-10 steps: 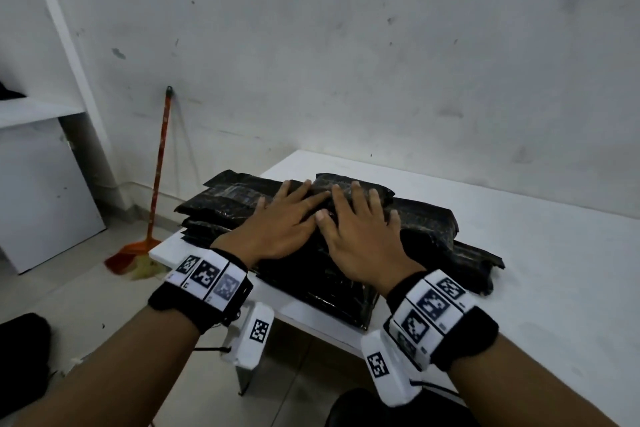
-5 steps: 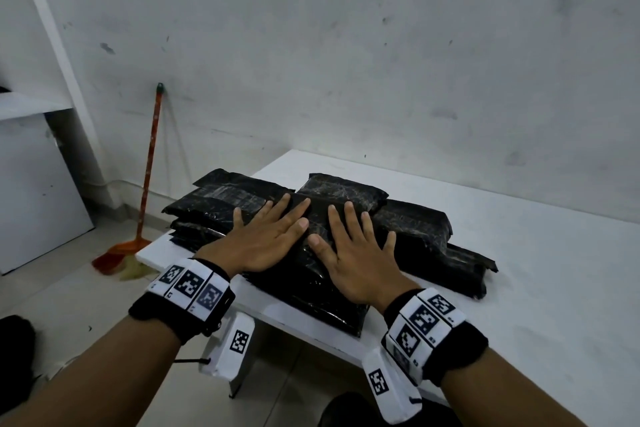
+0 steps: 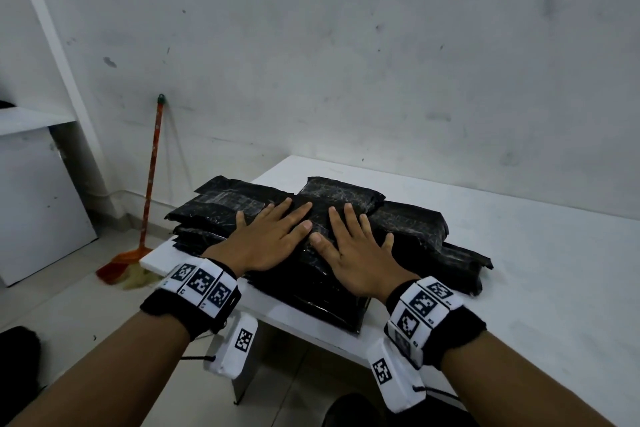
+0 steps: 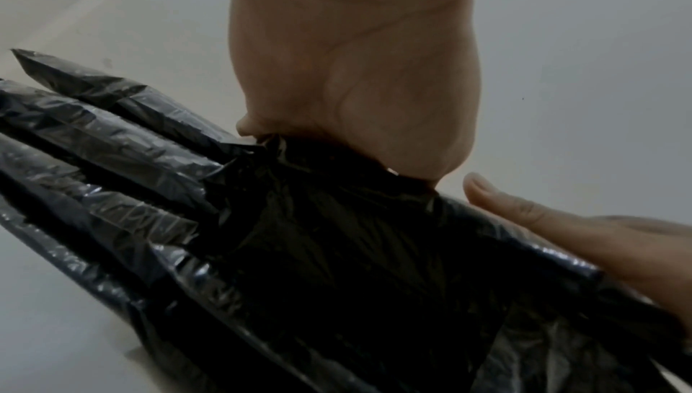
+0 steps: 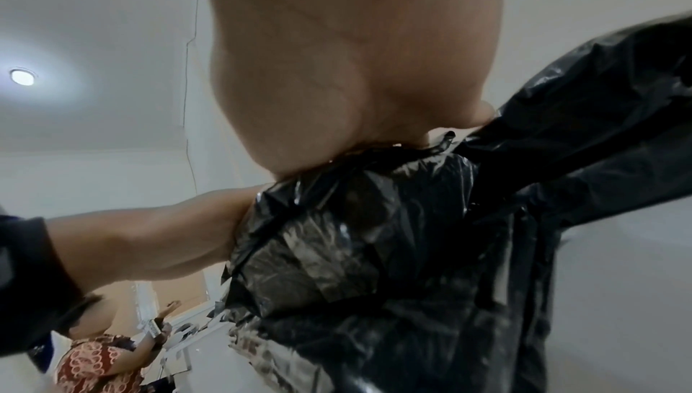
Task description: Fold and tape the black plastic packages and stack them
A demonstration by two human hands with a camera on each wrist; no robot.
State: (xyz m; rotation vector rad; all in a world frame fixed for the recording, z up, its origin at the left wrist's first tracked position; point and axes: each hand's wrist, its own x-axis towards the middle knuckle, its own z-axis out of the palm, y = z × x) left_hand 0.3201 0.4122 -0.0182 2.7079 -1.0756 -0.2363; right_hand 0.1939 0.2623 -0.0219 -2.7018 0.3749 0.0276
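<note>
Several black plastic packages lie piled on the white table (image 3: 554,270) near its left corner. The top package (image 3: 332,291) runs toward me across the others. My left hand (image 3: 273,236) lies flat on its left part, fingers straight and spread. My right hand (image 3: 353,250) lies flat beside it on the right part, thumb tips almost touching. In the left wrist view my left palm (image 4: 355,73) presses the crinkled black plastic (image 4: 337,251), with the right thumb (image 4: 524,210) alongside. In the right wrist view my right palm (image 5: 355,73) presses the same pile (image 5: 374,251).
More taped packages (image 3: 225,204) stick out at the left, and others (image 3: 450,253) at the right of the pile. A broom (image 3: 149,191) leans on the wall beyond the table's left corner. A person (image 5: 104,358) in a patterned shirt stands in the right wrist view.
Both hands have slid back toward me along the top package and drawn slightly apart; they stay flat on it. The pile has not shifted.
</note>
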